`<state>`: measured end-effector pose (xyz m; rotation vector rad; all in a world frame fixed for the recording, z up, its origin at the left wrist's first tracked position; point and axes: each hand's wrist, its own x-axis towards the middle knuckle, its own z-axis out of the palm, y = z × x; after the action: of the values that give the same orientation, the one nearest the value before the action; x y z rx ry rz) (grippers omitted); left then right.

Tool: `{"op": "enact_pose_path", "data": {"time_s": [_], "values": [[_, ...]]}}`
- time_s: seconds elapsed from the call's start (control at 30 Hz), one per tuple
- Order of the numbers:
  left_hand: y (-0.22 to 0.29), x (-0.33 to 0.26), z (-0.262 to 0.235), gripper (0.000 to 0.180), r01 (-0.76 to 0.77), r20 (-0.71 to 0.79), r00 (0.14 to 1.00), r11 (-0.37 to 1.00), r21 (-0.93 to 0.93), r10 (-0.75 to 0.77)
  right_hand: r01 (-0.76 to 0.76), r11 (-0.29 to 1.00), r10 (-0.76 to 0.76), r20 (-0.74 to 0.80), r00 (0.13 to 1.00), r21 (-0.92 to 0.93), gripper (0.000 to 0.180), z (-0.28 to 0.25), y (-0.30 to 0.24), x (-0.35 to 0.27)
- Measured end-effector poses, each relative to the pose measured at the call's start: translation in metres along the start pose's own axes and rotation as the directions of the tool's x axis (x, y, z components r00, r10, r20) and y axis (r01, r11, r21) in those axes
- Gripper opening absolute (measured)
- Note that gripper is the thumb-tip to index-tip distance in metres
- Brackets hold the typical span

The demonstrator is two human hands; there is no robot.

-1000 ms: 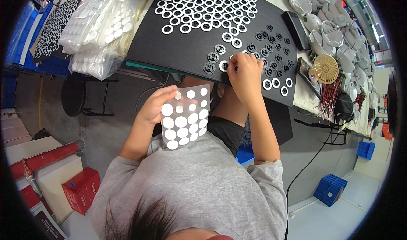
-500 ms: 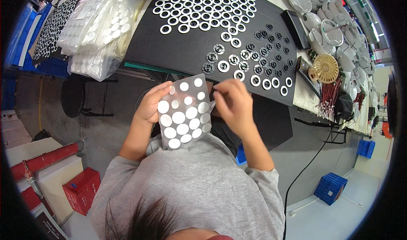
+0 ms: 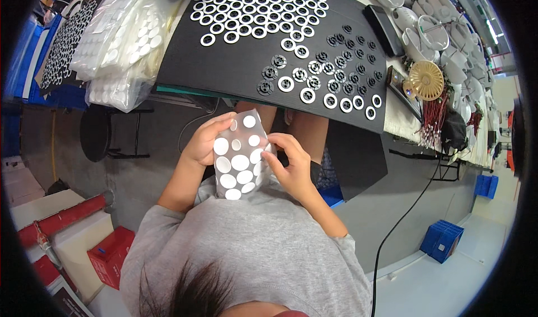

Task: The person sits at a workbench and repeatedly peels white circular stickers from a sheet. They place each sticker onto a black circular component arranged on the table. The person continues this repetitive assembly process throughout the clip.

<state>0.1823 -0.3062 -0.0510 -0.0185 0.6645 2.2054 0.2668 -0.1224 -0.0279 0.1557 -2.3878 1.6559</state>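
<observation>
A translucent sheet of round white stickers (image 3: pixel 228 164) is held up in front of my chest. My left hand (image 3: pixel 203 142) grips its left edge near the top, thumb over the front. At the opposite edge, my right hand (image 3: pixel 288 163) has thumb and fingers closed on the sheet, which curves there. Whether a loose sticker is between those fingertips is hidden. Beyond the sheet, on a black board (image 3: pixel 235 65), lie many white rings with black centres (image 3: pixel 259 32) in rows. Bare black round parts (image 3: pixel 347 55) lie toward the board's right side.
Clear bags of white sticker sheets (image 3: pixel 120 54) stand left of the board. To the right are a black box (image 3: pixel 384 30), a yellow fan (image 3: pixel 424 80), red wires (image 3: pixel 430 124) and a pile of white housings (image 3: pixel 457 65). A black stool (image 3: pixel 96 132) stands below left.
My right hand has come down and inward from beside the sheet's upper right and now pinches its right edge. The sheet bends more there. The whole view has shifted slightly.
</observation>
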Motion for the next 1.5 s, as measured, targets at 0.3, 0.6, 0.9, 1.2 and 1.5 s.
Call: {"op": "enact_pose_path", "data": {"time_s": [0.3, 0.6, 0.9, 1.2, 1.5], "values": [[-0.004, 0.006, 0.007, 0.017, 0.025, -0.024, 0.999, 0.999, -0.025, -0.026, -0.144, 0.977, 0.162, -0.109, 0.981, 0.154, 0.018, 0.005, 0.010, -0.013], [-0.007, 0.005, 0.004, 0.016, 0.019, -0.050, 0.999, 1.000, -0.013, -0.019, -0.249, 0.932, 0.282, -0.093, 0.955, 0.264, 0.012, 0.005, 0.010, -0.020], [-0.005, 0.003, -0.003, 0.020, -0.008, -0.079, 0.997, 1.000, -0.008, 0.007, 0.096, 0.985, -0.119, -0.162, 0.980, -0.145, 0.008, 0.008, 0.015, -0.013], [0.023, -0.010, -0.012, 0.026, -0.134, -0.115, 0.983, 0.989, 0.065, 0.140, 0.048, 0.998, -0.052, -0.096, 0.994, -0.037, 0.020, 0.002, 0.016, -0.008], [0.011, -0.012, 0.002, 0.026, -0.074, 0.015, 0.997, 0.997, 0.005, 0.074, 0.081, 0.995, -0.085, -0.069, 0.994, -0.059, 0.026, 0.010, -0.002, 0.005]]}}
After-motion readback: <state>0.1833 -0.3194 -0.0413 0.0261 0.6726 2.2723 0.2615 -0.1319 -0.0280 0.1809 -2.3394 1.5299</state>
